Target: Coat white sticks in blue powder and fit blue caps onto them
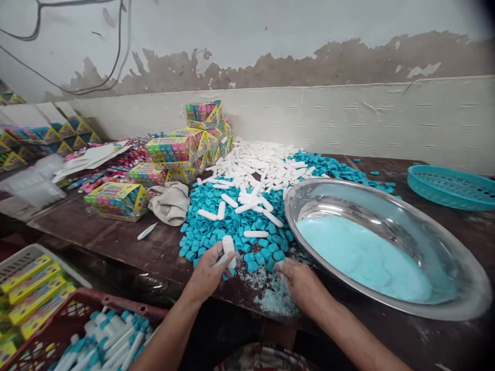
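Upright in my left hand (211, 273) is a white plastic tube (228, 246), its narrower neck at the top and a blue cap close to its lower end. My right hand (296, 278) is at the near right edge of the blue cap pile (216, 203), fingers drawn together; what they pinch, if anything, I cannot make out. Several loose white tubes (256, 234) lie on the caps, and a bigger heap of white tubes (263, 162) rises behind. Right of my hands, a large metal basin (386, 198) holds light blue powder (359, 252).
Spilled powder (274, 299) dusts the table edge between my hands. A crumpled cloth (170, 202) and packed display boxes (116, 200) are to the left. A red crate (116, 299) of capped tubes stands lower left. A blue sieve-like basket (452, 188) sits at far right.
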`<state>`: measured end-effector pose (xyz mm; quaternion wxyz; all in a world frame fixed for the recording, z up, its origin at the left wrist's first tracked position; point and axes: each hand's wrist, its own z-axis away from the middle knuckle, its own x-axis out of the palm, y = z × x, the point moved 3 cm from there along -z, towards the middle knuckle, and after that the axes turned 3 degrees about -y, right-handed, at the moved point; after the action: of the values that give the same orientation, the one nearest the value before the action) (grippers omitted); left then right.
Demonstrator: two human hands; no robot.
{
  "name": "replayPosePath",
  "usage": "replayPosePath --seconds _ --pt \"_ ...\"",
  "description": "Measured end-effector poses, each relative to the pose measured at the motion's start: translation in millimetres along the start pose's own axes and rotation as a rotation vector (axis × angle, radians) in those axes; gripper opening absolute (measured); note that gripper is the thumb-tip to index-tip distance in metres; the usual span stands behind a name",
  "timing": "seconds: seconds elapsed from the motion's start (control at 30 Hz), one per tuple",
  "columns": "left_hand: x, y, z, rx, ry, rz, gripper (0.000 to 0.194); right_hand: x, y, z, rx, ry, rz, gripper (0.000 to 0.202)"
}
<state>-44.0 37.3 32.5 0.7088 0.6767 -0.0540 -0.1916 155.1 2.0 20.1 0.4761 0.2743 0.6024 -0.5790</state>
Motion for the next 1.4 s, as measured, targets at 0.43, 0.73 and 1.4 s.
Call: replayPosePath --seconds 0.43,0.73,1.4 --pt "-4.9 -31.6 13.0 -0.042 0.002 0.029 0.028 22.7 -27.0 -60.0 -0.256 0.018 0.388 0.031" --pt "3.0 -33.1 11.0 0.007 -0.034 0.112 0.027 21.7 -19.8 -56.3 -0.271 0.06 0.191 0.033" --pt "53.7 -19.9 10.8 -0.039 -0.305 0.114 0.015 0.5 -0.5 -1.7 -0.048 0.275 -0.658 0.021"
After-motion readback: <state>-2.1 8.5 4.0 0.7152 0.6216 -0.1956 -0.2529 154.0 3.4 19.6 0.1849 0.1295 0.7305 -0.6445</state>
